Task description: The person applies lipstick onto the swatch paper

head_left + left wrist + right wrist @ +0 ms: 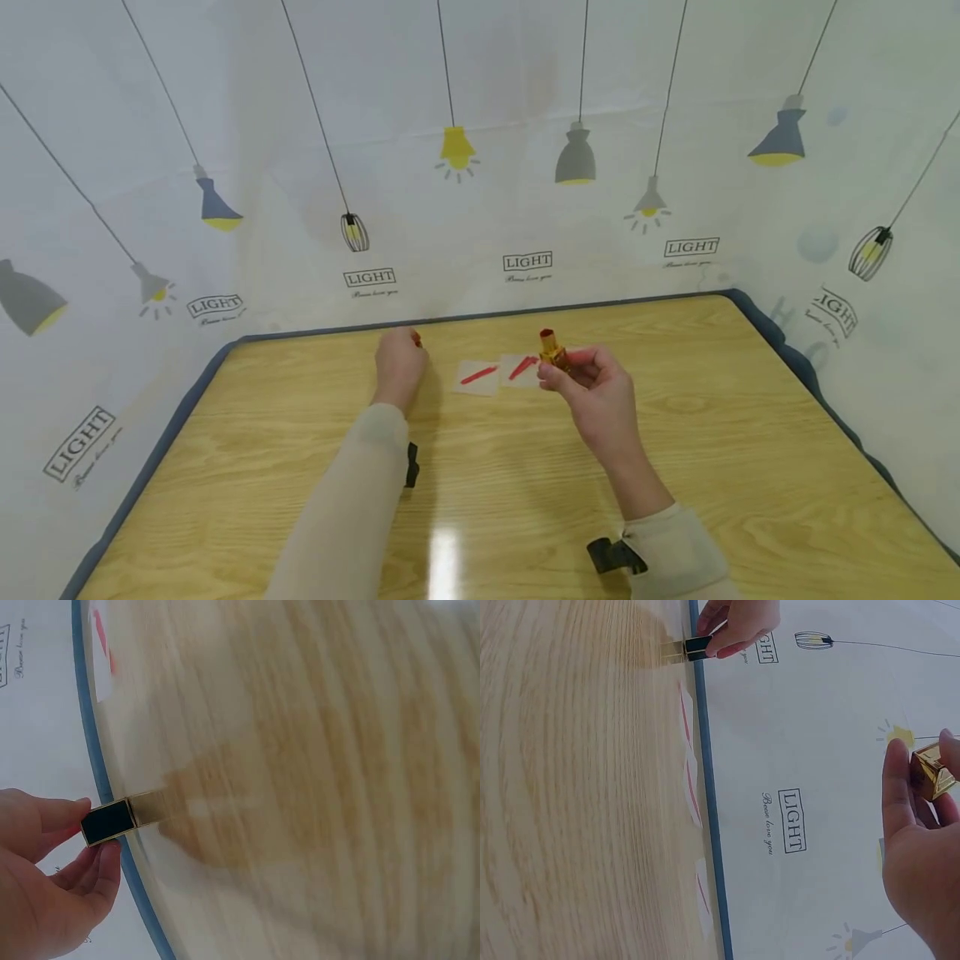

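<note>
My left hand (400, 367) is at the back of the table, left of the papers. In the left wrist view its thumb and fingers pinch the black, gold-edged part of a lipstick tube (108, 822); the gold part is at the wood surface. My right hand (603, 404) holds a gold lipstick (553, 353) above the table, its dark red end pointing up. In the right wrist view only a faceted gold part (930, 772) shows between the fingers. A paper with one red stroke (476, 378) and another paper with a thicker stroke (516, 372) lie between the hands.
A third marked paper (703, 900) shows in the right wrist view. The wooden table (480, 467) has a blue edge (337, 331) along the back. Behind it stands a white backdrop (480, 225) printed with lamps. Black straps (618, 557) are on both wrists.
</note>
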Demonstrator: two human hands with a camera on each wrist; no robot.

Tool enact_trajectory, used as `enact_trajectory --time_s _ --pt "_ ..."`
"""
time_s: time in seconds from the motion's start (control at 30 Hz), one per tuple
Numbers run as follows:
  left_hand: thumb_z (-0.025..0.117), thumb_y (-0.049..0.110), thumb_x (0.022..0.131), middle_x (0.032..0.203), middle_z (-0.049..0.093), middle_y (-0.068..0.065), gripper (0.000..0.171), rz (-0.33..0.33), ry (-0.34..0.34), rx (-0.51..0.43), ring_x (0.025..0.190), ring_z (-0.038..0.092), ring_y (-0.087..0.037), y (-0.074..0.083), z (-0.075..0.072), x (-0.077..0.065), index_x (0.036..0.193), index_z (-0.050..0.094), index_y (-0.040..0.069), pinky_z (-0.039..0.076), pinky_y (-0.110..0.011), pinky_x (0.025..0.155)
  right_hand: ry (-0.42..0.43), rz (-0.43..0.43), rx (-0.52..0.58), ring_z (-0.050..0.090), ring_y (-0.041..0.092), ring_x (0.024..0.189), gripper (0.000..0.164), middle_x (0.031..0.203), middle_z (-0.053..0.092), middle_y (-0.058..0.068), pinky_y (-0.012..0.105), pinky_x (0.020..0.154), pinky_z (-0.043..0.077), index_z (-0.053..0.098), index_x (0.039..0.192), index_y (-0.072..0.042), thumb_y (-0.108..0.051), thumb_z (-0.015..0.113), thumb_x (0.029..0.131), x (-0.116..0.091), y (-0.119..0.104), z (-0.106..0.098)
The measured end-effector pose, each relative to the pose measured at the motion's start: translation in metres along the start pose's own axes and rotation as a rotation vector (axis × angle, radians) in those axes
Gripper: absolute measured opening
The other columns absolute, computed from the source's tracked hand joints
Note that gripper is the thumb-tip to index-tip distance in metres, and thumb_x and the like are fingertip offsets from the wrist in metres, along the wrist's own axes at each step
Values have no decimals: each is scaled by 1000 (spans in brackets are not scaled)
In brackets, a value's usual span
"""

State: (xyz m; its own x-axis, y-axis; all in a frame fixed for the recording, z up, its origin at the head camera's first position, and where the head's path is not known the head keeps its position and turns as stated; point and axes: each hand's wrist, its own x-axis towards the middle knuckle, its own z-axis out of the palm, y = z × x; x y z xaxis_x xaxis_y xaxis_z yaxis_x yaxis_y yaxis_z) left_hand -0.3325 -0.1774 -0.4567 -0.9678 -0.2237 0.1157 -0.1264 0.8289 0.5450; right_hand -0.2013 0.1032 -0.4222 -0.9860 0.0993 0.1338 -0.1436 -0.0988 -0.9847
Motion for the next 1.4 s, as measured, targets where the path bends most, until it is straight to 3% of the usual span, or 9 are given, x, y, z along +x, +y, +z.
enact_trajectory --time_s 0.13,0.27,0.53,0.73,0.83,0.97,1.1,1.23,1.4 --pt "63 1 95 121 77 -19 31 -39 34 -103 118 71 -37 0 -1 0 123 74 -3 58 -49 103 0 13 -8 77 9 84 29 103 75 4 27 85 66 59 115 4 -5 79 95 0 1 0" --pt "70 5 98 126 74 -19 31 -96 37 -300 117 71 -34 12 -11 -4 129 72 -1 61 -45 99 -12 23 -17 76 9 86 30 106 75 5 27 84 66 59 116 4 -6 79 96 0 0 0" --pt "74 5 99 135 71 -16 33 -4 -85 -751 124 69 -29 45 -51 -30 132 71 3 60 -37 105 -5 -43 22 74 8 87 24 92 74 -11 24 78 65 62 116 6 4 75 96 3 -5 -2" --pt "74 -3 96 126 71 -9 29 53 -184 -1070 121 70 -21 61 -67 -66 125 69 1 61 -28 102 -38 -66 69 75 10 91 28 99 73 -6 26 85 65 64 119 6 5 77 94 3 -12 -5" --pt "76 -4 94 118 71 -5 25 88 -203 -1138 114 71 -17 67 -68 -86 118 70 2 62 -26 98 -50 -77 112 76 10 97 26 103 73 -4 28 90 65 68 117 4 6 77 93 2 -17 -6" --pt "76 -5 93 113 72 0 22 123 -227 -1179 109 73 -15 72 -68 -108 111 73 6 63 -25 94 -23 -84 128 75 8 99 22 100 76 -8 24 91 64 76 108 -9 6 78 92 1 -22 -7" --pt "76 -8 92 109 76 2 23 163 -229 -1214 105 73 -15 76 -67 -124 106 75 10 63 -25 91 -16 -93 129 74 5 94 23 97 78 -11 22 89 63 78 107 -14 6 75 94 0 -25 -6" --pt "75 -10 91 109 77 4 27 208 -233 -1228 107 73 -14 79 -65 -131 104 77 13 63 -25 88 -30 -113 128 74 3 92 21 97 78 -11 22 89 63 78 110 -9 6 72 97 -2 -27 -3" --pt "73 -11 92 112 77 2 26 235 -259 -1235 112 74 -15 79 -62 -135 109 76 8 64 -29 91 -41 -131 106 73 4 92 19 98 78 -11 21 88 63 75 114 2 4 74 96 -4 -28 -1"
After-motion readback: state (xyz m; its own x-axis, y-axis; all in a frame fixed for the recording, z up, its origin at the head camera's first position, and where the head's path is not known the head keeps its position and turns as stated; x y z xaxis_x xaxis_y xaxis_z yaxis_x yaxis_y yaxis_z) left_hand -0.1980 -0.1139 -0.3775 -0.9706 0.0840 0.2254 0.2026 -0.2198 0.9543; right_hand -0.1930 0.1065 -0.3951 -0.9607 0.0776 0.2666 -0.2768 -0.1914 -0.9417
